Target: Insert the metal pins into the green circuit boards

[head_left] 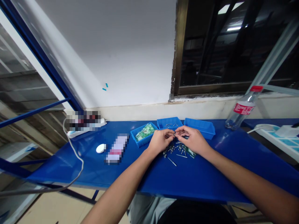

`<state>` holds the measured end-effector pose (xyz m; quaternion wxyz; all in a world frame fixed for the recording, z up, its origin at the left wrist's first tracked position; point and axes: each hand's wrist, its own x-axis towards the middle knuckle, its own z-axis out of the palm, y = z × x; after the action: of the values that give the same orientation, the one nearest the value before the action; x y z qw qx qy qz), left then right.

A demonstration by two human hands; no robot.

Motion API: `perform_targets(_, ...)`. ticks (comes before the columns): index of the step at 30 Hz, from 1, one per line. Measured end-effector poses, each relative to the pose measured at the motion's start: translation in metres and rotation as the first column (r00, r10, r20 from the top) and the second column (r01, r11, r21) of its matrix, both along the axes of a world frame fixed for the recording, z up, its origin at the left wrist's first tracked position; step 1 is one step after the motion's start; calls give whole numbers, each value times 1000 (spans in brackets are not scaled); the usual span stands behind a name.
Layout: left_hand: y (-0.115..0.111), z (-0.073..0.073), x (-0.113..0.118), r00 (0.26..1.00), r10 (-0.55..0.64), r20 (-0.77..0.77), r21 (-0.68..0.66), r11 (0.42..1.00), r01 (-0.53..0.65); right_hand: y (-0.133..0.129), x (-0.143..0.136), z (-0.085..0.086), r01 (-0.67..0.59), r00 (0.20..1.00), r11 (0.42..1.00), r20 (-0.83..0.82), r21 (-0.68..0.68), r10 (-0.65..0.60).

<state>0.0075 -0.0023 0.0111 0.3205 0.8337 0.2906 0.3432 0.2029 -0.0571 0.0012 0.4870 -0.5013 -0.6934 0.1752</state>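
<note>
My left hand (161, 140) and right hand (191, 139) were very near each other, fingers (168, 133) bent narrow; whether they held something, I could not tell; thin metal parts (182, 148) lay beneath, on the bench (198, 177).

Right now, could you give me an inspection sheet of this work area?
Surface: shiny blue table.
Work items: loose metal pins; green boards in the left box; more pins in the middle box.
Clutter: bottle, white oval case, blurred flat thing.
Hands: left hand and right hand close together above the pins; anything between them is too small to tell.
Cables: grey cable curving across the table's left part.
Surroundings: white wall, dark window.
</note>
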Motion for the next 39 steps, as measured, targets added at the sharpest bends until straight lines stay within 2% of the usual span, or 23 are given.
perform_targets(3,-2,3,0,997,-35,70,-29,999,37,2,2,-1,-10,1000,1000,-10,20,10)
perform_targets(6,-4,5,-1,993,-48,105,-4,999,48,2,4,0,-15,1000,998,16,56,15)
perform_targets(11,-5,7,-4,995,-65,71,78,995,59,-2,3,7,-44,987,983,161,181,14)
perform_targets(16,-4,6,-3,998,-50,41,108,993,46,-4,4,17,-47,970,970,243,239,-13)
perform_targets(19,-3,5,-3,997,-41,-62,178,983,52,1,16,19,11,945,961,312,278,-101)
perform_targets(23,-3,2,-3,977,-21,-214,264,961,79,15,42,12,205,848,919,408,337,-338)
perform_targets(26,-3,-3,-3,956,-41,-290,274,954,124,24,56,2,238,799,917,472,319,-371)
perform_targets(33,3,-10,-4,929,-95,-358,282,938,204,31,60,-10,250,814,949,489,191,-313)
perform_targets(36,4,-9,-4,929,-91,-359,279,939,200,28,58,-9,258,781,943,529,210,-332)
perform_targets(39,4,-8,-4,930,-108,-350,283,935,215,20,53,-2,226,766,932,539,283,-350)
